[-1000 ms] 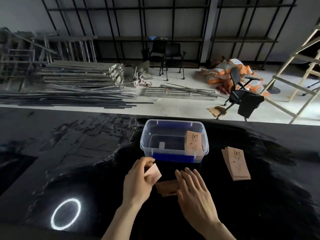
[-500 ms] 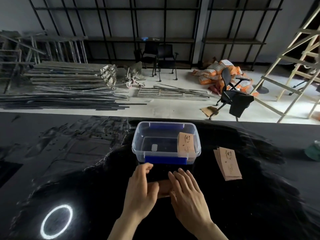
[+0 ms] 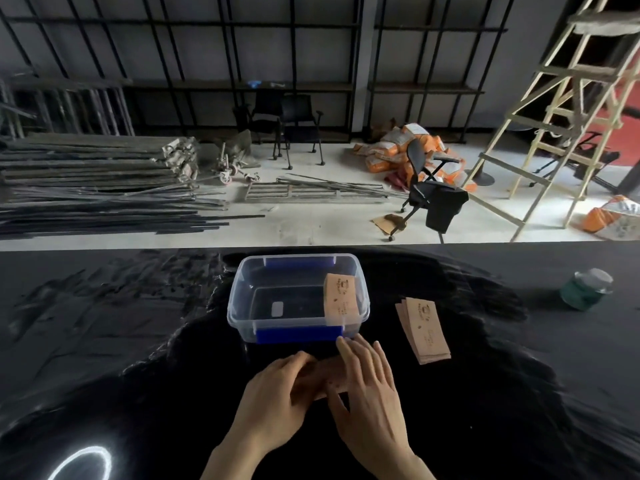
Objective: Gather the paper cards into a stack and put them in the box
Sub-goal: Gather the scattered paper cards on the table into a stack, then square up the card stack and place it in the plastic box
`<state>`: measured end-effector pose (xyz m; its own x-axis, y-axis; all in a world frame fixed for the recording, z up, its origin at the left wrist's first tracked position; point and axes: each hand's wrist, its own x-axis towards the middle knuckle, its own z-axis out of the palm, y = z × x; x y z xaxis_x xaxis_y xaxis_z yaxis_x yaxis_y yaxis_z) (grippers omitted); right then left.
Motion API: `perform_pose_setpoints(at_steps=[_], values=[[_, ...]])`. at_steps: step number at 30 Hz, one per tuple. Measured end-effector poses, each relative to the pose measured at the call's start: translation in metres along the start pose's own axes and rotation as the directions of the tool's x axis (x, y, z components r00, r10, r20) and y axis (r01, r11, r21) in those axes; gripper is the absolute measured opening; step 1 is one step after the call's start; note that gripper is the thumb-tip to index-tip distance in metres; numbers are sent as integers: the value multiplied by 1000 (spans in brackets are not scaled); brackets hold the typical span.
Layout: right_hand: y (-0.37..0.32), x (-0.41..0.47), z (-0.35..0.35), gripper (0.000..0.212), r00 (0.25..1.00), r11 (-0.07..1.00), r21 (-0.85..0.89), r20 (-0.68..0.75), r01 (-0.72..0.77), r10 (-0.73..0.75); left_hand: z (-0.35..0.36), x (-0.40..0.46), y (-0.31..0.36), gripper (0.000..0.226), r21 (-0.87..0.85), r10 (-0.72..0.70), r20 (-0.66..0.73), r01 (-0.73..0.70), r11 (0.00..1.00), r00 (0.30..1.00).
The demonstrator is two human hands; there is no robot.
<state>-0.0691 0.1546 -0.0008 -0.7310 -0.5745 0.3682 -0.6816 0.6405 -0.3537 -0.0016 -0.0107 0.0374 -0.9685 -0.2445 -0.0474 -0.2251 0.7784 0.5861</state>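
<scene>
Head view: both hands work just in front of the clear box (image 3: 242, 306) on the black table (image 3: 485, 427).
Left hand (image 3: 277, 393): curled around the near cards (image 3: 320, 375), pinching their left end.
Right hand (image 3: 367, 386): fingers spread flat, pressing the same cards.
Other cards: one card in the box (image 3: 341, 299); a fanned side pile (image 3: 424, 329) lies right of it.
Advice: square the edges between both palms before lifting, so none slide out.
</scene>
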Motion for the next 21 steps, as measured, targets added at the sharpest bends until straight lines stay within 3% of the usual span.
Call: perform_pose_setpoints(at_steps=[2, 4, 8, 10, 13, 15, 17, 21], values=[[7, -1, -15, 84, 965, 946, 243, -97, -215, 244, 8, 6, 10, 26, -230, -20, -24, 14, 973, 1000], [18, -3, -28, 81, 904, 834, 443, -108, -329, 414, 19, 15, 29, 24, -437, -67, -15, 54, 898, 998], [48, 1, -48, 60, 756, 386, 802, 119, -455, 644, 48, 39, 73, 26, -635, -164, 84, 180, 751, 983], [63, 4, -60, 54, 695, 300, 847, 110, -440, 710, 60, 49, 94, 23, -675, -185, 126, 221, 704, 975], [85, 12, -75, 41, 684, 259, 869, 117, -421, 720, 71, 66, 120, 20, -697, -199, 156, 251, 672, 967], [105, 22, -80, 28, 647, 263, 835, 138, -484, 750, 79, 83, 131, 26, -648, -241, 143, 275, 710, 960], [126, 35, -81, 20, 619, 332, 751, 128, -571, 775, 88, 101, 138, 33, -550, -276, 113, 291, 783, 955], [146, 60, -79, 17, 637, 508, 551, 56, -662, 769, 100, 129, 152, 35, -389, -353, 83, 357, 849, 932]])
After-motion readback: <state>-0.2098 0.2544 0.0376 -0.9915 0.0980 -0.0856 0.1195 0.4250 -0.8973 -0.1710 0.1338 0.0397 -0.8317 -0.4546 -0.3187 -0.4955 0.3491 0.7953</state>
